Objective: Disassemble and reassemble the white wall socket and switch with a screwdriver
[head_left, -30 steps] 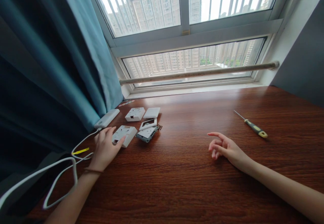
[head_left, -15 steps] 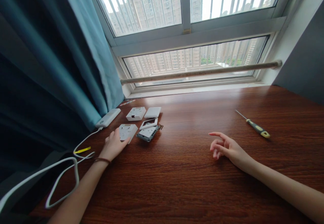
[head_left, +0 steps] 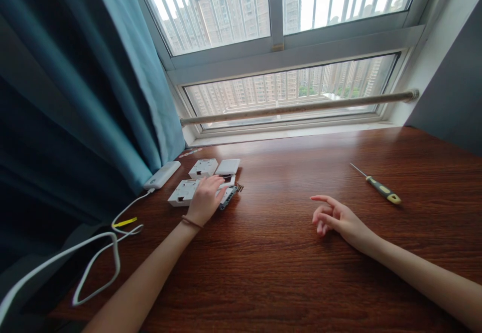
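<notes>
Left hand (head_left: 205,198) covers part of a grey-and-white plastic module (head_left: 228,198); grip unclear. Right hand (head_left: 331,218) half-open, empty. White square plastic box (head_left: 183,191) sits left, unjoined; brown screws (head_left: 240,188) lie loose.

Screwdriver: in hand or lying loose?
Lying loose. The screwdriver rests on its side on the brown table, with a visible gap between it and the right hand.

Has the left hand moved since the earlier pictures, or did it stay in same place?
Yes. Judged against the curtain, the left hand has moved rightward, from the left side of the nearer white box to its right side.
</notes>
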`<state>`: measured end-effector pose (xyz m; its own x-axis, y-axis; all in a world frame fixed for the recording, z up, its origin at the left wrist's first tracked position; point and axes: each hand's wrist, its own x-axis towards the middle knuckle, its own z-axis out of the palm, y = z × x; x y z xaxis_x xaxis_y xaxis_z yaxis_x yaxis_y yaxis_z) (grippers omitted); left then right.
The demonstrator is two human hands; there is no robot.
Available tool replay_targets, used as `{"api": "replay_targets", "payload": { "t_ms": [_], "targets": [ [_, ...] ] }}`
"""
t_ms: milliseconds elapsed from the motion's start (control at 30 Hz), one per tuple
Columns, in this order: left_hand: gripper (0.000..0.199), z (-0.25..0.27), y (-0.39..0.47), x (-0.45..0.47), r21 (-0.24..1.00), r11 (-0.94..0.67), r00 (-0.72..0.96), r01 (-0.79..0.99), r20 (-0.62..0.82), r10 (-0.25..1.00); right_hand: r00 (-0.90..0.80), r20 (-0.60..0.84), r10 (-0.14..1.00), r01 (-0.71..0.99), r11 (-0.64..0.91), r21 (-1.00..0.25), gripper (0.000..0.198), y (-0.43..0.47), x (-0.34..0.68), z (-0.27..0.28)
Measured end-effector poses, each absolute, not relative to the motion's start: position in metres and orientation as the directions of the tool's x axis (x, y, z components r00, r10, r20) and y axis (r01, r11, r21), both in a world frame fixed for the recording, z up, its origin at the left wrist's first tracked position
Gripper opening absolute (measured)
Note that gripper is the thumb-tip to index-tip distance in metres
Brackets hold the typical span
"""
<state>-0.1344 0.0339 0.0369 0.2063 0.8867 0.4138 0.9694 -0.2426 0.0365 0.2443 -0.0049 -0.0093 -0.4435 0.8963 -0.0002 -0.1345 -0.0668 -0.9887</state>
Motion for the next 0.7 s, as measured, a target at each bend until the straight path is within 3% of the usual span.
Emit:
{"api": "replay_targets", "payload": {
  "t_ms": [267, 700],
  "targets": [
    [0.046, 0.032, 0.069, -0.098, -0.008, 0.167, -0.154, 0.986, 0.334, 0.930, -0.452, 0.011, 0.892, -0.125, -0.051, -0.991, 0.049, -0.007, 0.245, -0.008],
    [0.028, 0.037, 0.067, -0.099, 0.056, 0.198, -0.205, 0.979, 0.348, 0.915, -0.457, 0.010, 0.890, -0.135, -0.058, -0.989, 0.049, -0.006, 0.243, -0.008]
  ]
}}
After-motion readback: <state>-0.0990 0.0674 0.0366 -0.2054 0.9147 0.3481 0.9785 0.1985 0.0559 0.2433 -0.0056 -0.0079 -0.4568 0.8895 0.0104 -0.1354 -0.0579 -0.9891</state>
